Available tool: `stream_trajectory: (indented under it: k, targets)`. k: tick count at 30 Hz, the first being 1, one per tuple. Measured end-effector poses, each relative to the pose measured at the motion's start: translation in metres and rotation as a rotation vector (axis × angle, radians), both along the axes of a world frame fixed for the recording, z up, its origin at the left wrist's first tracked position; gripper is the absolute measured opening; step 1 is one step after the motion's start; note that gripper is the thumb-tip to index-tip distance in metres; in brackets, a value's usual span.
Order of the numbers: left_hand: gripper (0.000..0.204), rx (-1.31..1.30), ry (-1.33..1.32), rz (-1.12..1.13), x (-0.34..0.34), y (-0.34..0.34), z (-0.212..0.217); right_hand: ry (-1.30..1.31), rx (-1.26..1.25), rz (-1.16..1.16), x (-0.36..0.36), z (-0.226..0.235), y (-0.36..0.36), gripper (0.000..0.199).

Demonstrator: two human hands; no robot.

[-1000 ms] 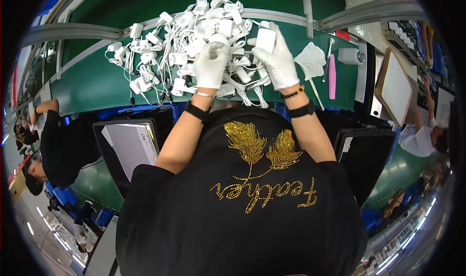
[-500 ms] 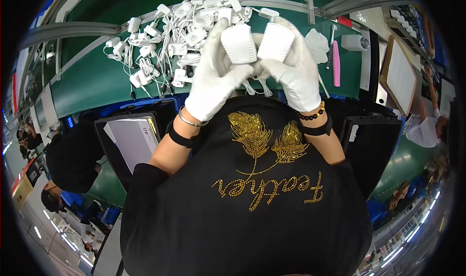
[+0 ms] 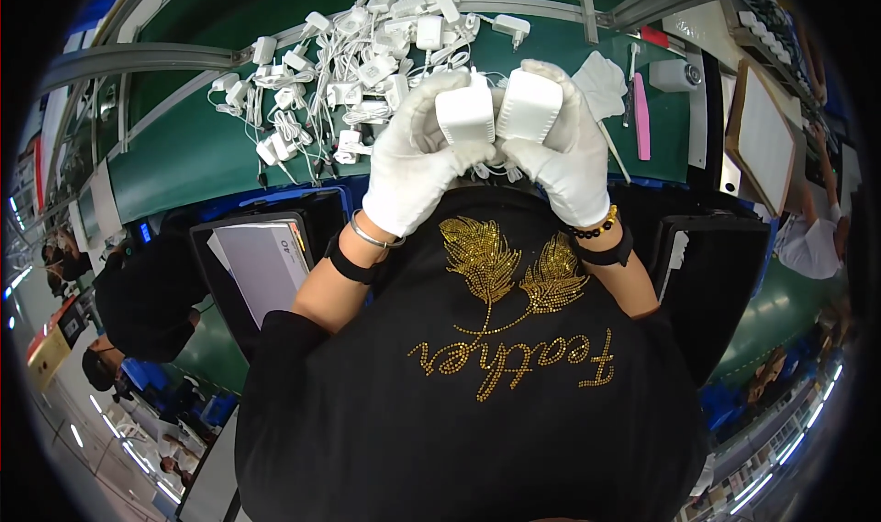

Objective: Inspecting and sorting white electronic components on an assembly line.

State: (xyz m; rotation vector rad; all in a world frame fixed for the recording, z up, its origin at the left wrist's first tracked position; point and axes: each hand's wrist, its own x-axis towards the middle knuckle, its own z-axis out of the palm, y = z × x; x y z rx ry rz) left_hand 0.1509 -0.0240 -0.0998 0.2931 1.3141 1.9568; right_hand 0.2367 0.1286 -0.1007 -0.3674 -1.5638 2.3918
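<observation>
Both my hands wear white gloves, and each one grips a white power adapter. My left hand (image 3: pixel 408 168) has its fingers and thumb around the left adapter (image 3: pixel 466 115). Close beside it, my right hand (image 3: pixel 571 164) is closed around the right adapter (image 3: pixel 529 107). The two blocks are held side by side with their smooth, ribbed-edged casings facing up. Their undersides, and any cables on them, are mostly hidden by the gloves. Beyond my hands lies a heap of white adapters with bundled cables (image 3: pixel 376 69).
The heap rests on a green tabletop (image 3: pixel 165 178). To the right lie a white cloth (image 3: pixel 601 83), a toothbrush (image 3: pixel 632 63), a pink strip (image 3: pixel 641 123) and a small grey-white box (image 3: pixel 674 76). Metal rails (image 3: pixel 147 58) cross the far side. Other people work nearby.
My hands have drawn slightly nearer to my body. Both adapters have been tilted, so that more of their smooth faces shows. A lone adapter beyond my right hand is now uncovered.
</observation>
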Motion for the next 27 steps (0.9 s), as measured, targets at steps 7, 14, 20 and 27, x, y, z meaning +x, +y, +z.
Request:
stream_trajectory:
  k: [7, 14, 20, 27]
  targets:
    - [0.065, 0.083, 0.265, 0.060, 0.011, -0.001, -0.007, 0.078, 0.146, 0.005, 0.008, -0.010, -0.003, 0.070]
    - [0.043, -0.029, 0.298, 0.130, 0.013, 0.005, -0.009, 0.179, 0.441, 0.050, 0.011, -0.012, -0.009, 0.061]
    - [0.027, 0.219, -0.334, 0.190, 0.001, 0.024, -0.002, 0.179, 0.421, 0.001, 0.010, -0.007, -0.007, 0.050]
    - [0.036, 0.483, -0.613, 0.001, -0.016, 0.022, -0.011, 0.103, 0.507, -0.195, 0.012, 0.000, -0.007, 0.056]
